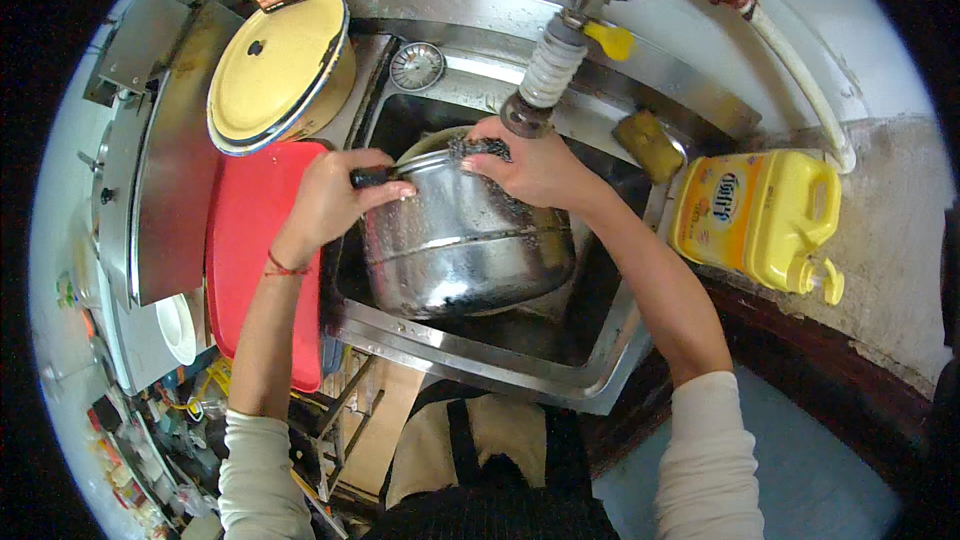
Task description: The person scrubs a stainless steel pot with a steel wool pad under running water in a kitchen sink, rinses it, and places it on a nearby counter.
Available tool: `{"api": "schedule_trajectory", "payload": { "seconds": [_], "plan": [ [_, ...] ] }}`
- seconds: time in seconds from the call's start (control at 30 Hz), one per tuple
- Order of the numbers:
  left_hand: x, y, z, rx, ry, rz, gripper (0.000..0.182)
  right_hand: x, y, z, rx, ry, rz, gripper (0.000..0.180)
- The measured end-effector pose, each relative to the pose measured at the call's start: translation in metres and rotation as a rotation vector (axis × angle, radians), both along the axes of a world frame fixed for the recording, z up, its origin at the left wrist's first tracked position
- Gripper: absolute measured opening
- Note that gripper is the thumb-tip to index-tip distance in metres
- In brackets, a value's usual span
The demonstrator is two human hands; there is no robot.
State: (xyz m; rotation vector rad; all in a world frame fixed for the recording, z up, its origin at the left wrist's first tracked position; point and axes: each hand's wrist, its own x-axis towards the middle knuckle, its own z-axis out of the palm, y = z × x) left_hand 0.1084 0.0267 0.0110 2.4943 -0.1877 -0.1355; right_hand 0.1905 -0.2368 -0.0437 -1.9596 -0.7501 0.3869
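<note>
A stainless steel pot lies tilted in the metal sink, its outer side towards me and wet with droplets. My left hand grips the black side handle at the pot's rim, thumb against the steel. Between the fingers and thumb of my right hand is a dark, coarse scrubber, probably steel wool, pressed at the upper edge of the pot. Directly above that hand hangs the faucet's ribbed white spout hose. My right hand hides part of the pot's far rim.
Left of the sink are a red plastic tray and a yellow enamel pot with its lid. A sink strainer sits on the back ledge. On the right are a worn sponge and a yellow detergent jug lying flat.
</note>
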Motion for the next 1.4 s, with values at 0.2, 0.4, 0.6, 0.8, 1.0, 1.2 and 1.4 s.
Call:
{"api": "schedule_trajectory", "payload": {
  "seconds": [0.2,0.4,0.6,0.8,1.0,1.2,1.4],
  "plan": [
    [0.020,-0.007,0.003,0.016,0.025,-0.092,0.046,-0.027,0.016,0.042,-0.302,0.000,-0.114,0.034],
    [0.025,-0.011,-0.013,-0.051,-0.210,-0.153,0.044,-0.025,0.005,0.024,-0.225,-0.178,-0.151,0.035],
    [0.048,-0.026,-0.023,-0.059,-0.027,-0.139,0.043,0.001,-0.063,-0.024,0.049,0.183,-0.135,0.035],
    [0.056,-0.037,-0.016,-0.006,-0.155,-0.340,0.045,-0.003,-0.042,0.000,-0.078,0.057,-0.045,0.029],
    [0.047,-0.042,-0.006,-0.019,-0.113,-0.330,0.049,-0.016,-0.056,0.015,0.062,0.340,-0.104,0.029],
    [0.047,-0.034,-0.014,-0.086,-0.129,-0.327,0.045,-0.021,-0.032,0.008,-0.083,-0.024,-0.103,0.025],
    [0.053,-0.004,-0.033,-0.169,0.093,-0.153,0.048,-0.021,-0.099,-0.055,0.105,0.408,-0.283,0.028]
  ]
}}
